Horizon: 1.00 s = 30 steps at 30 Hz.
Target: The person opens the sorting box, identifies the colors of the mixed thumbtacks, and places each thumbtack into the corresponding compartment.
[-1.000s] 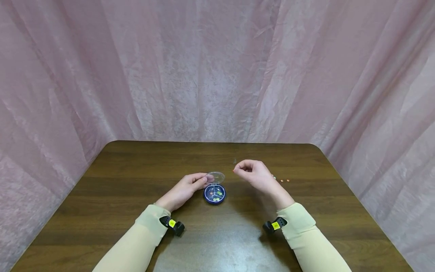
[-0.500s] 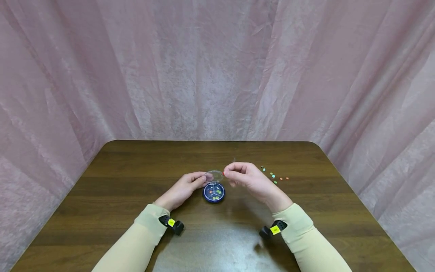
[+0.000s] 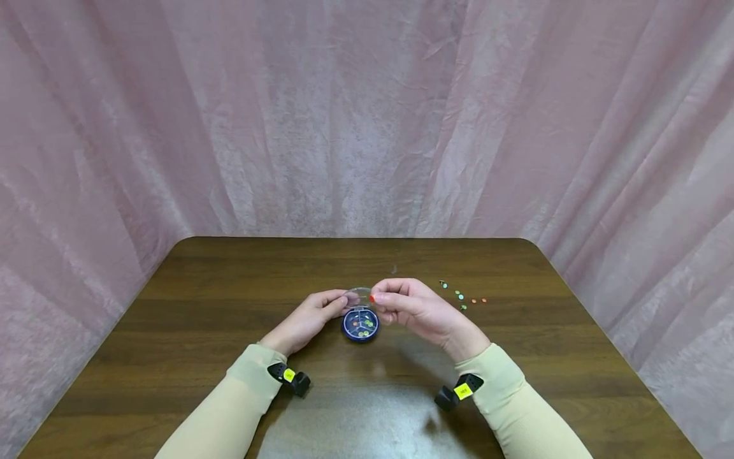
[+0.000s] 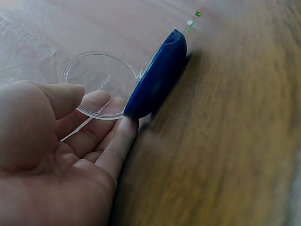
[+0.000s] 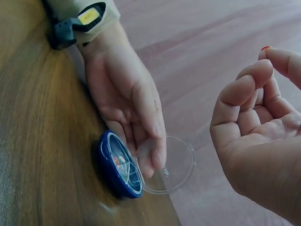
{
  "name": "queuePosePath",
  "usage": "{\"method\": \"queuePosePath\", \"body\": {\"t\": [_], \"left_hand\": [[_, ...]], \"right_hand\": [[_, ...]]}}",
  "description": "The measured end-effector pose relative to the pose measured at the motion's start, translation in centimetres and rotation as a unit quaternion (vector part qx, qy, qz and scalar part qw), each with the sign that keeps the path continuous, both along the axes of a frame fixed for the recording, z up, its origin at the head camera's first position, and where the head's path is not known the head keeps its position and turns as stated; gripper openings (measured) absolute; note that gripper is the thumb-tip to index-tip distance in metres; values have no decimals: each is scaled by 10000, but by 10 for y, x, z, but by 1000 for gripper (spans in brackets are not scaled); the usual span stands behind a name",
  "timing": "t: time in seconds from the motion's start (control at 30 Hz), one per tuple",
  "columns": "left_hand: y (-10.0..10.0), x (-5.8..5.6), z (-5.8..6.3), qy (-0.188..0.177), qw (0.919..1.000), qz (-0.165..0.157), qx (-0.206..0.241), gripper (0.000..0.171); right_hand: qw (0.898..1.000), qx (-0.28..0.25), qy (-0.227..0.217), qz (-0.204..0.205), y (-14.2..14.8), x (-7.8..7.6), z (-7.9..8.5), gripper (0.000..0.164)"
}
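Observation:
A round blue compartment box [image 3: 360,336] sits on the table with its clear hinged lid [image 5: 181,176] raised. My left hand [image 3: 312,319] pinches the lid's edge between thumb and fingers, a fingertip close under the blue base in the left wrist view. Inside, dividers part the box into three compartments; an orange disc [image 3: 355,324] lies in the left one, with yellow-green pieces in the right and front ones. Right beside the lid, my right hand [image 3: 413,309] pinches a small red disc [image 3: 371,298] between thumb and index finger, its other fingers curled.
Several small green and pale discs [image 3: 460,296] and two orange discs [image 3: 478,300] lie on the wooden table [image 3: 229,268] right of my right hand. A pink curtain [image 3: 344,127] hangs behind the table. Each wrist wears a strapped black camera [image 3: 301,384].
My right hand has come left and slightly down with the red disc, from beyond the box to beside its lid, uncovering green discs on the table. My left hand keeps its hold.

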State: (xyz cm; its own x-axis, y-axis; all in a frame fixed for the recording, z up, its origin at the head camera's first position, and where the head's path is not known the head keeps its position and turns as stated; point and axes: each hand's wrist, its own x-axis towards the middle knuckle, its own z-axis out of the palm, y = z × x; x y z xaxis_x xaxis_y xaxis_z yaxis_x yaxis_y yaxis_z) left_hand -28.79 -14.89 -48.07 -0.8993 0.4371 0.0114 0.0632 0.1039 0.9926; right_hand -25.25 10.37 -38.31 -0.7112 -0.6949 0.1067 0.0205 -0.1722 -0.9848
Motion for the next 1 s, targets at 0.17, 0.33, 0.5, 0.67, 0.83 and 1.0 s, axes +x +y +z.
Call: {"method": "queuePosePath", "body": {"t": [0.17,0.33,0.5,0.67,0.83,1.0], "left_hand": [[-1,-1,-2,108,9998,-85,106,37],[-1,-1,-3,123,9997,-125,154,38],[-1,0,-2,30,9998,-105,190,39],[1,0,-2,89,9997,-93,220,39],[3,-1,-3,154,9997,-69,183,39],[2,-1,-4,119,9998,-85,139,40]], "right_hand": [[9745,1540,1399,-838,-10,-3,-5,17],[8225,3706,3859,-1927,-26,-6,-16,7],[7135,4407,4980,-2206,-39,-9,-27,10],[6715,4686,5375,-2017,-47,-10,-36,10],[6501,4923,5487,-1845,-52,-12,-41,11],[6432,4992,5530,-1768,-55,-14,-44,13]]}}
